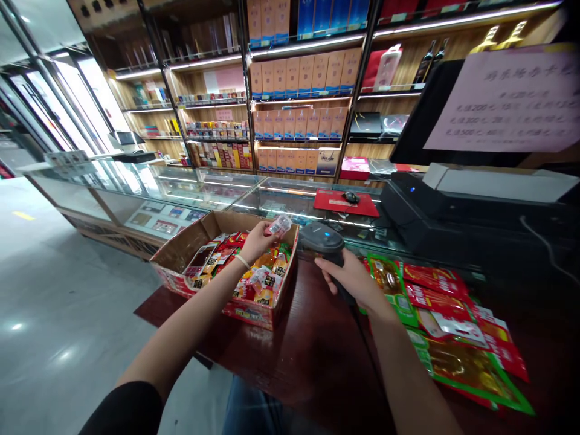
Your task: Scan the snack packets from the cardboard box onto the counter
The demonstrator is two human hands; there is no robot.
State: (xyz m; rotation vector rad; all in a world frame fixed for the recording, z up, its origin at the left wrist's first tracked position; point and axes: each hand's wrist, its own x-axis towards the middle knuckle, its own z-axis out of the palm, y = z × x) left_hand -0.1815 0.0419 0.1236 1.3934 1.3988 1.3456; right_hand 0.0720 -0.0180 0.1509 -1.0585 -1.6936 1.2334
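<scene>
My left hand [258, 243] is closed on a small clear snack packet [280, 226] with pink print, held above the right part of an open cardboard box [254, 314]. Inside the box lie many red, orange and green snack packets [222, 252]. Wrapped round the handle of a black barcode scanner [322, 237] is my right hand [351, 278]. The scanner's head points left towards the held packet, with a small blue light on top. Its cable hangs down over the dark wooden table [312, 350].
Right of my right arm lies a pile of red and green snack bags [439, 314]. Behind are a glass counter [217, 187], a red mat [321, 203] with a mouse [350, 197], and a checkout screen [430, 109] bearing a paper sign. Shelves of boxes [299, 75] line the wall.
</scene>
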